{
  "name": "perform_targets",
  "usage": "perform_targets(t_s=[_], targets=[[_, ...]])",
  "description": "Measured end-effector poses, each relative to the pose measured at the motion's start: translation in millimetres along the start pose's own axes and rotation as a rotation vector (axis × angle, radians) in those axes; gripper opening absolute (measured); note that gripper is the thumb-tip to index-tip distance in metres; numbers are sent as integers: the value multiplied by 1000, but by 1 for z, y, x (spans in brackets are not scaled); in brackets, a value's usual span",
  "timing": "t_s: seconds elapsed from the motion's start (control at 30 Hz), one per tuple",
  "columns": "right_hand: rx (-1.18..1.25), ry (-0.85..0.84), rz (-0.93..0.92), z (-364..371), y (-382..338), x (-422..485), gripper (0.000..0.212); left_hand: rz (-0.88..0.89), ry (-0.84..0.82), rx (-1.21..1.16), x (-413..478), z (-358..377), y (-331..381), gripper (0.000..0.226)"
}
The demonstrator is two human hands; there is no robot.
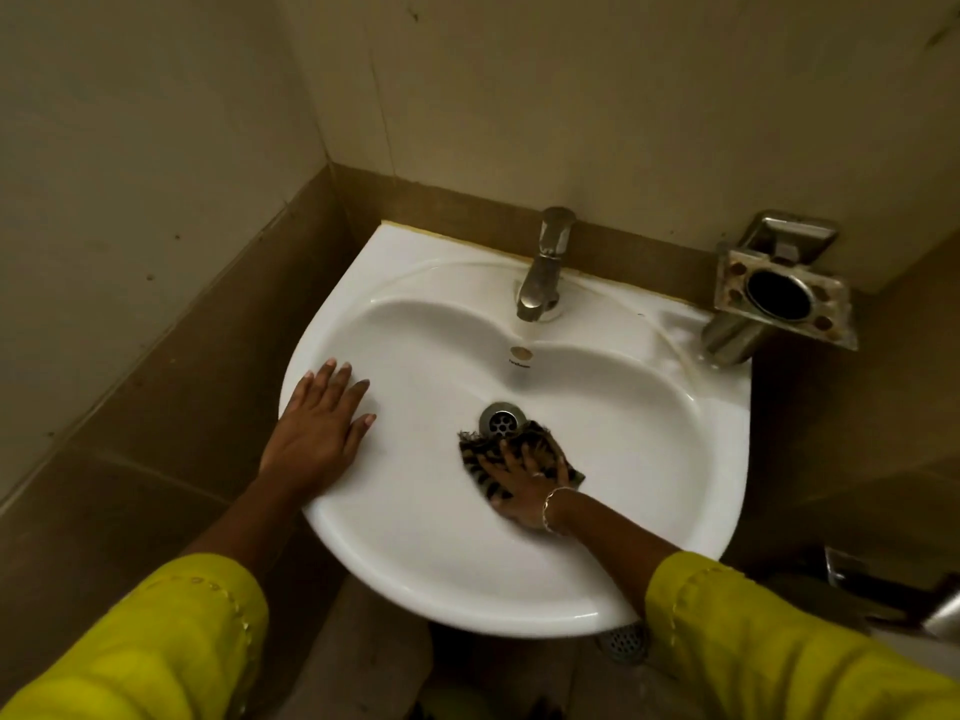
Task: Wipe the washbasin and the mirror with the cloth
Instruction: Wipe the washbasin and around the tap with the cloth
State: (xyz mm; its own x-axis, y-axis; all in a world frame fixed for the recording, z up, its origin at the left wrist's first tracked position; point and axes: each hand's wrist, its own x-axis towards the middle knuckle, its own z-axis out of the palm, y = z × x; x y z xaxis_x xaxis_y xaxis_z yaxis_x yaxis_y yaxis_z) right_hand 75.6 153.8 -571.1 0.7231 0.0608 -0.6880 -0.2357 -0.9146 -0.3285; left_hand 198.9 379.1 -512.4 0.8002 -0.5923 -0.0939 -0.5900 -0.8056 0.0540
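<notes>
The white washbasin point(649, 459) hangs in a corner of the wall and fills the middle of the head view. Inside its bowl, just below the metal drain point(501, 419), lies a dark striped cloth point(480, 449). My right hand point(524, 485) presses flat on the cloth, fingers spread toward the drain, a bracelet on the wrist. My left hand point(319, 433) rests flat on the basin's left rim with fingers apart and holds nothing. No mirror is in view.
A steel tap point(545, 265) stands at the back centre of the basin. A metal soap and tumbler holder point(779, 288) juts from the wall at the back right. Brown tiled walls close in on the left and behind. A floor drain point(626, 641) shows under the basin.
</notes>
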Motion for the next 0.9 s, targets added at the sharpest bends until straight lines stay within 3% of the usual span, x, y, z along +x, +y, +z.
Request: perform_targets(t_s=[0.17,0.23,0.3,0.4,0.47,0.67,0.8,0.9], targets=[[215,-67,-94,6,-32,-8,62,6,22,-21,0,0,1,107],[370,-13,-153,3,-45,-14,61,3,26,-23,0,0,1,100],[888,15,-219,1,-57,-22,55,-8,33,-37,0,-1,1,92],[1947,-215,-296,-8,-63,-29,59,-12,41,-33,-2,-6,4,109],[2282,-255,-234,-14,-64,-29,59,-23,61,-31,-5,-9,8,112],[2343,-31,-320,-46,-87,-40,50,-22,259,-12,7,-51,31,88],[2413,73,-484,-84,-100,-52,38,40,422,-5,18,-95,40,75],[2397,70,-672,-108,-108,-68,52,48,558,-46,18,-127,43,66]])
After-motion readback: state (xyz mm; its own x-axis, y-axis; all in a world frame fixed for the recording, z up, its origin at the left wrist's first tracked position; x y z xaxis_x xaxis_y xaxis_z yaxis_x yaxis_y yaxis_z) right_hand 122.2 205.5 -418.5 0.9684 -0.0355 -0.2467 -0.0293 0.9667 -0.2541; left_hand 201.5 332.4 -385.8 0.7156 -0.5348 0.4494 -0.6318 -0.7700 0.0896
